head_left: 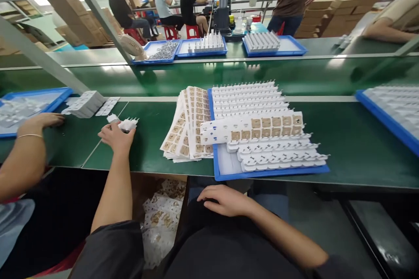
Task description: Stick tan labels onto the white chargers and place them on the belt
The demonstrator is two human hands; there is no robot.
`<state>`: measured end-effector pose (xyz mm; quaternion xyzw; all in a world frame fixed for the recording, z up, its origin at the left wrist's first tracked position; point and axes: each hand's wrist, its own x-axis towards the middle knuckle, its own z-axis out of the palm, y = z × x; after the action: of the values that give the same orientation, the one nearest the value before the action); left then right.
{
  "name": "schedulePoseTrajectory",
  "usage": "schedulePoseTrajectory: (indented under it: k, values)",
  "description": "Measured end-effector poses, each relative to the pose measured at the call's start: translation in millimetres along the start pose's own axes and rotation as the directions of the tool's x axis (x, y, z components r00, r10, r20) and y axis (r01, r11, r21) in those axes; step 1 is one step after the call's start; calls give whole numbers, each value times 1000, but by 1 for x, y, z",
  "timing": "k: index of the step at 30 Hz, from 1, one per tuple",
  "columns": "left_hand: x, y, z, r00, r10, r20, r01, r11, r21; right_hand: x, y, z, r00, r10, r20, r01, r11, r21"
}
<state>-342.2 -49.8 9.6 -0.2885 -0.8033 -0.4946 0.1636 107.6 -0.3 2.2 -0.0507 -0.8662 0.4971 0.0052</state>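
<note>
My left hand [117,137] reaches out over the green bench at the left, its fingers closed around small white plastic parts with thin metal pins [128,124]. The palm and fingers hide part of them. My right hand [225,199] rests low over my lap, below the bench edge, with its fingers stretched out and nothing in them. In front of me a blue tray [225,170] holds several rows of white plastic parts with pins [278,157]. Across those rows lies a partly used sticker sheet [262,128]. Left of the tray, a fanned pile of tan sticker sheets [186,126] lies on the bench.
A co-worker's hand [44,120] is at the left, beside a stack of white pieces [87,103] and another blue tray [59,98]. More trays of parts stand on the far ledge and at the right. Below the bench, a box holds used sheets [162,222].
</note>
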Motion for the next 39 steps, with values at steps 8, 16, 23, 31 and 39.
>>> schedulePoseTrajectory:
  k: [8, 16, 23, 31, 39]
  values:
    - [-66, 192, 40, 643, 356, 678, -276, 934, -228, -46, -45, -115, 840, -216, -497, 25, 932, -363]
    - [-102, 276, 86, 288, 409, 866, -442, 859, -258, -13, -2, -172, 858, -181, -482, -245, 680, -691]
    - [-96, 281, 78, 189, 294, 937, -212, 944, -254, -9, 0, -171, 868, -219, -445, -221, 632, -743]
    - [-94, 274, 84, 187, 259, 948, -92, 965, -245, -3, 2, -171, 861, -313, -402, -168, 570, -804]
    - [-96, 282, 80, 177, 194, 965, -104, 979, -178, 2, 4, -169, 886, -302, -353, -172, 492, -854]
